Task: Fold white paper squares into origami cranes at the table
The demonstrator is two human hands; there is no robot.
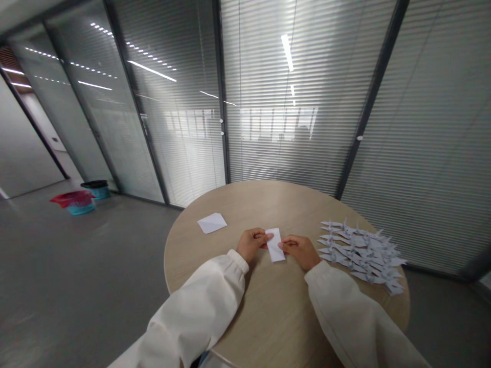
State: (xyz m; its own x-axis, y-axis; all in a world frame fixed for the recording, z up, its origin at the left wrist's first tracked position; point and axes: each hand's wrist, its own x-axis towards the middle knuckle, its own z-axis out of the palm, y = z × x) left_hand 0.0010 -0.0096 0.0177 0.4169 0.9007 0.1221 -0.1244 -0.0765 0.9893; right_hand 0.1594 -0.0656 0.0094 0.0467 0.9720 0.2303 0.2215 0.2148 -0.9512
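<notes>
A folded white paper is held near the middle of the round wooden table. Its left side is pinched by the left hand, and its right side is pinched by the right hand. Flat white paper is laid farther left. Many paper cranes are crowded together on the right. Past the table, glass walls are covered with blinds.
</notes>
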